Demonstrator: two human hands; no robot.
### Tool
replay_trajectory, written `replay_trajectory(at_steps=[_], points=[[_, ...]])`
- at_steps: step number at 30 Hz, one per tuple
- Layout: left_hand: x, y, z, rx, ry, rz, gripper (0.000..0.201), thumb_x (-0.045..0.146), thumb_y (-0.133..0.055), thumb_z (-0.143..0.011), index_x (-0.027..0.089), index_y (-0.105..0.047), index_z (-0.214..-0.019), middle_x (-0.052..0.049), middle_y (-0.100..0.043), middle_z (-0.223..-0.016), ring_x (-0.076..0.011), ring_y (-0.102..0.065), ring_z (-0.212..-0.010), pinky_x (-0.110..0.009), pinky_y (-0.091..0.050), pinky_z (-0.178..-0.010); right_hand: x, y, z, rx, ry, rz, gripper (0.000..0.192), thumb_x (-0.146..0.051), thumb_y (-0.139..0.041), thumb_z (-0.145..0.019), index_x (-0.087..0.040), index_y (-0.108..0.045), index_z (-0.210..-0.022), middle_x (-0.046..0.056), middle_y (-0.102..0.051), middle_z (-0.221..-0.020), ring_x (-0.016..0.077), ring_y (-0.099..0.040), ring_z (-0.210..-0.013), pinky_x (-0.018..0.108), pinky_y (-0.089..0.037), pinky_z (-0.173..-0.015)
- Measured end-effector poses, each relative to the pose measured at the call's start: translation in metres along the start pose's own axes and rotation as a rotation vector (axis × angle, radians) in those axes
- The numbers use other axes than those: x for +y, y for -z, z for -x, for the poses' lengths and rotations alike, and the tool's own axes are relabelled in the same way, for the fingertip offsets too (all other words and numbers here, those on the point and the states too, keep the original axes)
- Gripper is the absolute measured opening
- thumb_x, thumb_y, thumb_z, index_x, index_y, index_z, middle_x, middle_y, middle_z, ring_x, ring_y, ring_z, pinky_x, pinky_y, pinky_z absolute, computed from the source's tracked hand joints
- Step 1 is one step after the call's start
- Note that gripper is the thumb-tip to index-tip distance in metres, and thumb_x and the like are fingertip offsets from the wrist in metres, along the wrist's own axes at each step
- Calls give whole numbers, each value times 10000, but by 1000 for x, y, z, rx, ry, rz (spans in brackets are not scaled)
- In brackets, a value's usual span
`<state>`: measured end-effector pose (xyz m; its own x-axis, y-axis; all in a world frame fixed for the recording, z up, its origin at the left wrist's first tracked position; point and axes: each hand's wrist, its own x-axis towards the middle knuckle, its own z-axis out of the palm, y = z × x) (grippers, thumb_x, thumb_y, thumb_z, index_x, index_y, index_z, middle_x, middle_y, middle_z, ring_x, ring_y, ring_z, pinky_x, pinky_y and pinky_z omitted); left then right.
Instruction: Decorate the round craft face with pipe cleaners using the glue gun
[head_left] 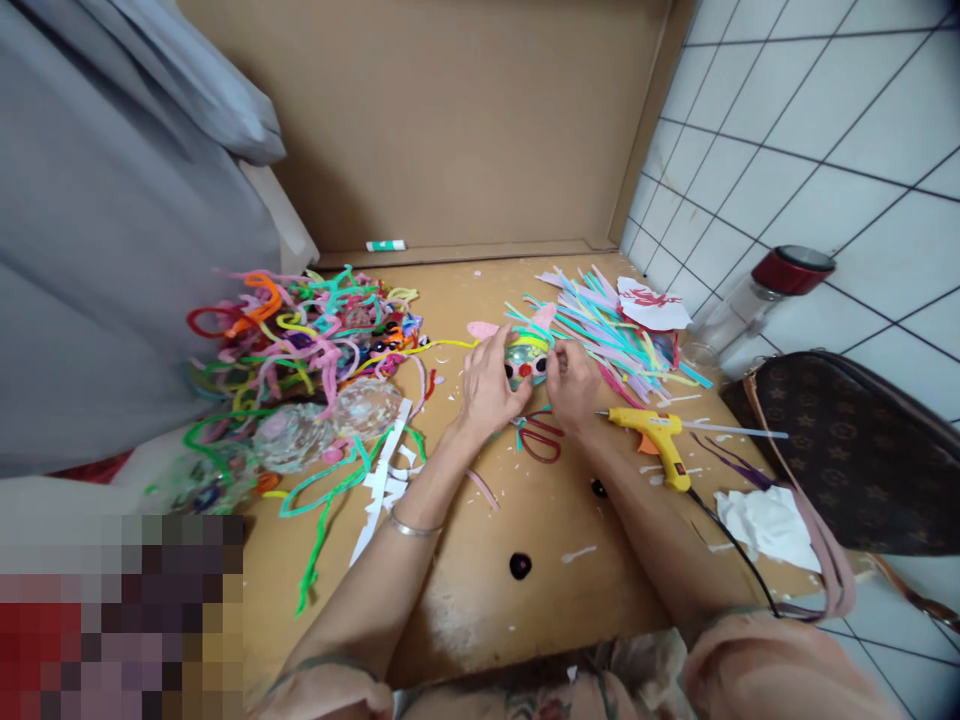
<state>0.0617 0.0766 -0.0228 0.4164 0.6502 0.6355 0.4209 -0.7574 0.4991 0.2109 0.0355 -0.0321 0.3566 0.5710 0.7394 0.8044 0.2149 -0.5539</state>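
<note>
My left hand (489,385) and my right hand (571,385) together grip a small round clear craft ball (525,362) at the middle of the wooden table (480,600). The ball has black eyes, red dots, pink felt ears and coloured strips on top. Red-handled scissors (541,440) lie just under my hands. A yellow hot glue gun (654,432) rests on the table to the right of my right hand, its black cord running toward me.
A tangle of coloured pipe cleaners (300,335) and clear plastic balls (330,425) fill the left. Coloured strips (615,325) lie at the back right. A red-lidded bottle (757,295), a brown bag (855,450) and tissue (765,520) sit right. Grey fabric (112,250) hangs left.
</note>
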Motion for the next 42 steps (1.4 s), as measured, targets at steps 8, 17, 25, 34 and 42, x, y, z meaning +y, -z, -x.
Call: replay_trajectory(at_steps=[8,17,25,34,42], points=[[0,1,-9,6,93,133,750,291,-628,-823,175,-320,-1497,-158,-688,-1292,-312,-598,-1273,-517,-404,-1115,5,5,-12,-107,74,73,147,-215,-463,-941,-230,-589,-866,69,-675,-866,219,-623,-822,338,-493,-766],[14,22,-14,-19,229,430,354,317,-445,-980,189,-455,-1310,-146,-730,-1190,-232,-695,-1125,-415,-512,-989,9,8,-17,-162,79,89,164,-212,-473,-924,-241,-613,-844,69,-679,-861,231,-628,-828,350,-490,-768],[18,26,-18,51,273,314,297,428,-386,-1029,200,-574,-1053,-79,-722,-987,-191,-690,-869,-307,-496,-807,10,9,-18,-154,141,105,187,-220,-471,-942,-235,-629,-843,68,-681,-848,227,-632,-814,343,-489,-749],[16,17,-20,133,321,367,239,343,-476,-964,201,-654,-894,-27,-695,-839,-168,-613,-749,-281,-464,-742,9,9,-18,-180,125,99,185,-208,-471,-930,-246,-631,-845,70,-689,-858,232,-639,-833,352,-502,-772],[17,15,-16,229,335,329,161,261,-572,-870,205,-672,-756,-49,-680,-876,-202,-615,-915,-346,-505,-883,15,9,-19,-191,103,89,180,-227,-476,-919,-235,-649,-868,82,-708,-882,246,-648,-843,365,-499,-792]])
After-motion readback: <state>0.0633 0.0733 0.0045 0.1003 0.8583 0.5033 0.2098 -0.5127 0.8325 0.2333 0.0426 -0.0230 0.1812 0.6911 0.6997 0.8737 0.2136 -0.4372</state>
